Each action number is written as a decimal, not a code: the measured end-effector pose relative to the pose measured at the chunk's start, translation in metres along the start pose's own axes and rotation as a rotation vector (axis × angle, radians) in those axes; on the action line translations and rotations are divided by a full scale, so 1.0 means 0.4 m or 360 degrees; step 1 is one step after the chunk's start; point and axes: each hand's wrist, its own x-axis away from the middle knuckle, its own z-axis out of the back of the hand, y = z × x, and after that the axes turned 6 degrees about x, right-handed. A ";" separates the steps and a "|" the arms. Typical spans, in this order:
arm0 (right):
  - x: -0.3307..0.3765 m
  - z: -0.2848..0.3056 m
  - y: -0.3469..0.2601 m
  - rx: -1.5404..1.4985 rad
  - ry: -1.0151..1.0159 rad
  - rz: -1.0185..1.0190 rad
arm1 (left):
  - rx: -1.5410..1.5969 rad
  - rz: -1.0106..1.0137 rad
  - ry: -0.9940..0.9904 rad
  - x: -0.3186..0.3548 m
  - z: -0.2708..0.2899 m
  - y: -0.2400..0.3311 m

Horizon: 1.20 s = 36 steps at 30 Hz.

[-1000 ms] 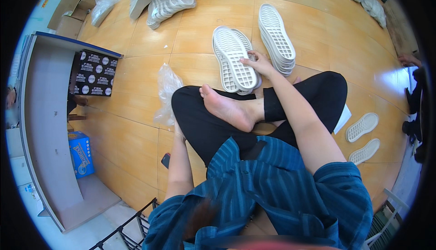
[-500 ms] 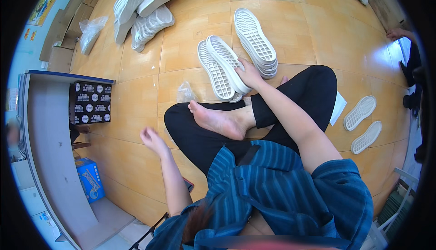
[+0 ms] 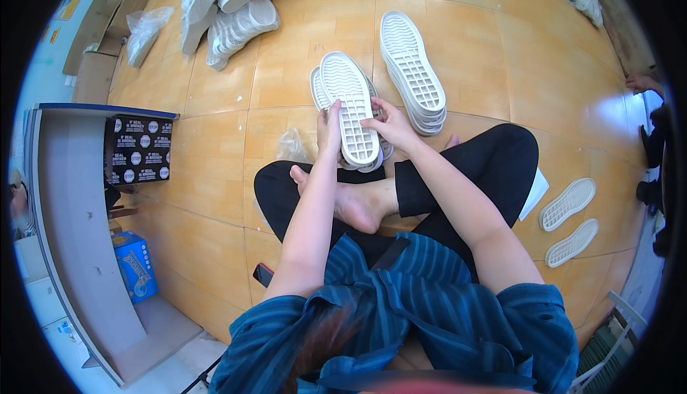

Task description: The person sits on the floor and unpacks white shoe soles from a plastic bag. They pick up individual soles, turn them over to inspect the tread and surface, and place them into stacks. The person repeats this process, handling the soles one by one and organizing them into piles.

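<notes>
I sit cross-legged on a wooden floor. A white rubber shoe sole point(image 3: 349, 104), tread side up, tops a small stack of soles in front of my legs. My left hand point(image 3: 329, 128) grips its left edge and my right hand point(image 3: 386, 123) holds its right edge. A second stack of white soles point(image 3: 413, 72) lies just to the right, apart from both hands. A crumpled clear plastic bag point(image 3: 292, 146) lies on the floor beside my left wrist.
A heap of white soles point(image 3: 227, 2) lies at the back left with a plastic bag point(image 3: 146, 30). Two single soles point(image 3: 569, 219) lie to my right. A grey shelf unit point(image 3: 68, 215) holding a black box point(image 3: 139, 151) and a blue box point(image 3: 134, 265) stands to the left. Another person's hand point(image 3: 642, 83) shows far right.
My left hand has come up from beside my thigh to the sole stack. Both hands now hold the top sole, where only the right hand touched it before.
</notes>
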 end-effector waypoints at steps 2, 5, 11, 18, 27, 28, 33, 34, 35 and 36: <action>-0.010 -0.016 -0.010 -0.0123 0.0066 0.0011 | 0.0059 0.0044 0.0057 0.001 0.014 0.000; -0.018 -0.028 -0.020 -0.0172 0.0176 -0.0113 | 0.0081 0.0162 -0.0013 0.035 0.003 0.030; 0.019 -0.009 -0.040 -0.0306 -0.0245 0.0119 | 0.0581 0.0194 -0.0383 0.110 -0.025 0.086; 0.037 0.030 -0.055 0.0688 -0.0015 0.0420 | 0.0556 0.0290 -0.0554 0.129 -0.059 0.076; 0.056 0.167 -0.159 0.0941 0.0087 0.0607 | 0.0180 0.0132 -0.0189 0.071 -0.055 0.006; 0.056 0.198 -0.175 0.0662 0.0049 0.0636 | 0.0091 0.0016 -0.0045 0.074 -0.057 0.003; 0.113 0.193 -0.174 0.0286 0.0052 0.0260 | -0.0138 -0.0653 0.0120 0.142 -0.066 0.035; 0.134 0.165 -0.158 0.0287 0.0040 0.0112 | -0.0205 -0.0645 0.0093 0.164 -0.064 0.045; 0.148 0.134 -0.141 0.0387 0.0045 0.0257 | -0.0271 -0.0651 0.0068 0.190 -0.062 0.052; 0.162 0.103 -0.123 0.0569 0.0079 0.0285 | -0.0345 -0.0644 0.0055 0.214 -0.060 0.056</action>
